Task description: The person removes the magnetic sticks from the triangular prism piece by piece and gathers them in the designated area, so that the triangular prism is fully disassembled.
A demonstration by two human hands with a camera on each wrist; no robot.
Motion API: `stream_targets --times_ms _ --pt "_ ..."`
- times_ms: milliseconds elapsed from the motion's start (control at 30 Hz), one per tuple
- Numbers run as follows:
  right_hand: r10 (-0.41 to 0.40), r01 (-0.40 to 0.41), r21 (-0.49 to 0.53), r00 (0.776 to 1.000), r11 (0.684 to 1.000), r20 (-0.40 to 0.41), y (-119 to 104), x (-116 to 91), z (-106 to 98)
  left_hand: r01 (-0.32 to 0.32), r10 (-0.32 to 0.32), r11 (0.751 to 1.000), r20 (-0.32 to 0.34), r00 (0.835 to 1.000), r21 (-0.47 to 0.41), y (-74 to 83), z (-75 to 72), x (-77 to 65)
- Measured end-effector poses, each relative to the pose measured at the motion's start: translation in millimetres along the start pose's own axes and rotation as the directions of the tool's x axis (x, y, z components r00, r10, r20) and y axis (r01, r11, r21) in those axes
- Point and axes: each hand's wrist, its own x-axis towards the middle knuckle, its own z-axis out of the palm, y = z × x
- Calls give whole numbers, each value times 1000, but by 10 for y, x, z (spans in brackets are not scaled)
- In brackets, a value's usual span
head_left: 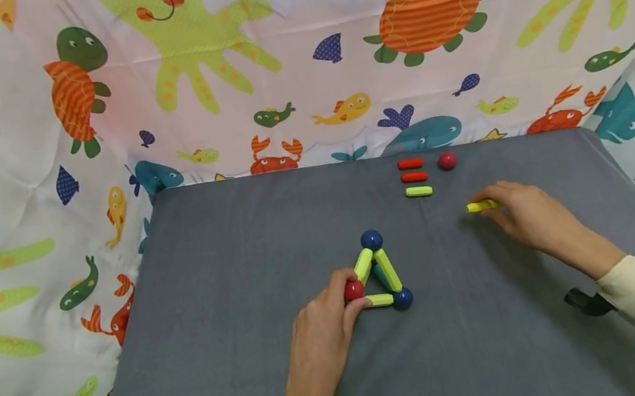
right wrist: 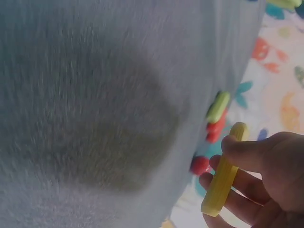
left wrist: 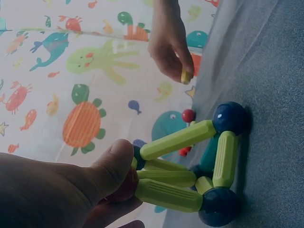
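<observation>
My left hand (head_left: 321,334) pinches a red ball (head_left: 354,290) at a corner of a small frame of magnetic sticks and balls. Light green sticks (head_left: 388,270) join that ball to dark blue balls (head_left: 402,299); a teal stick (left wrist: 209,154) shows within the frame in the left wrist view. The frame's lower blue balls look to be at the cloth, while the pinched ball is raised. Over to the right, my right hand (head_left: 529,218) holds a yellow magnetic stick (right wrist: 222,183) between thumb and fingers, above the table and apart from the frame.
Toward the back of the grey table (head_left: 226,255) lie two red sticks (head_left: 413,177), a light green stick (head_left: 419,191) and a loose red ball (head_left: 447,161). A sea-animal patterned cloth (head_left: 299,89) borders the back and sides.
</observation>
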Motion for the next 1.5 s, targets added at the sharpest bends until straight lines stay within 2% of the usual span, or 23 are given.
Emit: stream_targets --times_ms 267,600,767,1033,1367,1500 --pt "121 -121 20 992 992 35 343 212 61 3 -3 1000 -3 1000 -7 4 15 -12" --pt "205 -208 35 976 978 75 741 636 168 3 -3 1000 -12 1000 -7 -8 15 -8" --pt "245 -251 57 965 966 98 881 772 224 5 -6 1000 -2 1000 -5 -7 21 -7" --pt "249 -254 33 962 967 112 974 880 292 18 -18 1000 20 1000 -2 -2 15 -19" --pt "257 -264 63 961 962 104 980 900 264 2 -2 1000 -2 1000 -1 -7 -2 -12" --pt "235 -240 66 969 969 81 1002 917 288 -3 3 1000 -8 1000 -1 -16 -1 -10"
